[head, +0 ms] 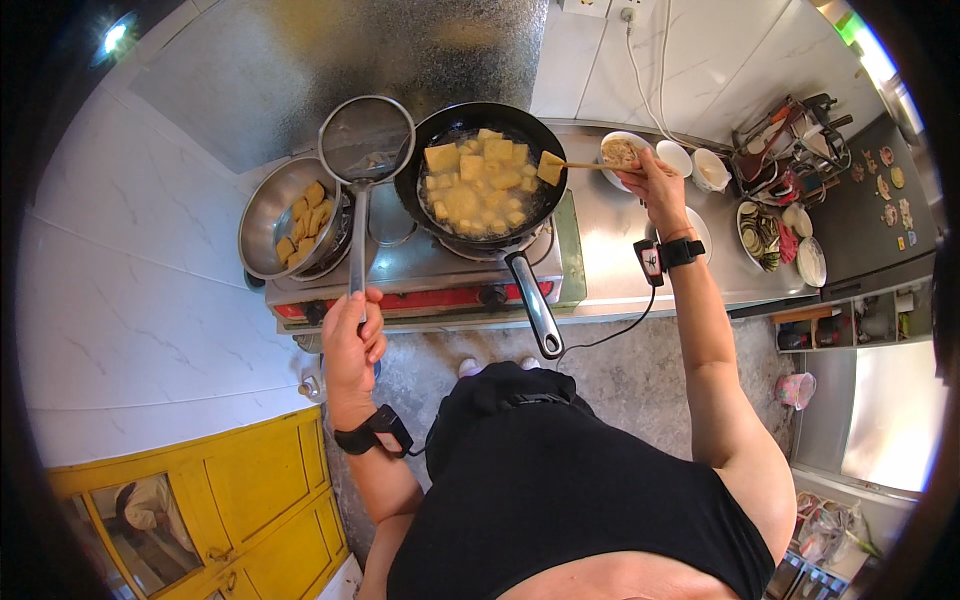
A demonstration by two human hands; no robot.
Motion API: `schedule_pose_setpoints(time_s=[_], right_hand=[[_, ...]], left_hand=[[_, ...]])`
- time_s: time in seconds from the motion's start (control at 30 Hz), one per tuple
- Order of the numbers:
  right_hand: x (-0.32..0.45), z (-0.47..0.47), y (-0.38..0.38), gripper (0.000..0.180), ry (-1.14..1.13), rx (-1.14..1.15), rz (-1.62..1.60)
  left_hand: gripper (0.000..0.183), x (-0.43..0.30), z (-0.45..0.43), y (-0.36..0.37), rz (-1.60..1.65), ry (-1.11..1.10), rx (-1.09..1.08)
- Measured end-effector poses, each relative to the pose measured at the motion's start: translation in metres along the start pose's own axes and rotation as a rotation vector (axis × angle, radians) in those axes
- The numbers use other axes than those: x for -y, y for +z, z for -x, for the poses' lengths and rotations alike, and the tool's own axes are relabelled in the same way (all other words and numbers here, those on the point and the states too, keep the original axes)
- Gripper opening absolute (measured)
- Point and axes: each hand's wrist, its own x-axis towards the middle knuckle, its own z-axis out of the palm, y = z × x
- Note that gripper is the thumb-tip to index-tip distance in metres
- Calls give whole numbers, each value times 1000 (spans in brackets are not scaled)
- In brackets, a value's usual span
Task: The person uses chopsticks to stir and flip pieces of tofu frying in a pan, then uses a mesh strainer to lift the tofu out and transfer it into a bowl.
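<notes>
My left hand [352, 337] grips the handle of a fine-mesh skimmer [366, 139], whose round head is held at the left side of a black frying pan [556, 135]. Wooden chopsticks [600, 166] are in my right hand [661, 189], and a golden tofu piece [550, 168] is at their tips, over the pan's right rim. Many more tofu pieces [472, 166] lie in bubbling oil in the pan, which stands on the gas stove's [420, 277] right burner. To the left, a steel bowl [259, 217] above the other burner holds several fried pieces [306, 219].
Right of the stove, white bowls [673, 159], a plate [697, 232] and a tray of sliced vegetables [757, 236] stand on the steel counter [607, 255]. A utensil rack [795, 150] is behind them. The pan's handle [536, 307] juts past the stove's front edge. A yellow cabinet [255, 480] is at lower left.
</notes>
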Motion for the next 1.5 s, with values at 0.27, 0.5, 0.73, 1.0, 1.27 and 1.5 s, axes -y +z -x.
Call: schedule_pose_setpoints(time_s=[0.27, 0.5, 0.73, 1.0, 1.27, 1.5], right_hand=[[-2, -2, -3, 38, 9, 5, 14], [8, -10, 7, 34, -20, 102, -118], [41, 15, 79, 31, 4, 278, -208], [57, 30, 95, 28, -194, 323, -106], [6, 34, 73, 15, -404, 418, 489], [-21, 30, 97, 17, -550, 494, 573]], left_hand=[[30, 7, -3, 14, -63, -79, 81], [28, 12, -4, 24, -91, -116, 103], [26, 21, -9, 36, -40, -216, 181], [24, 25, -14, 47, 60, -232, 222], [25, 24, -12, 52, 24, -195, 177], [25, 23, -4, 50, 13, -185, 174]])
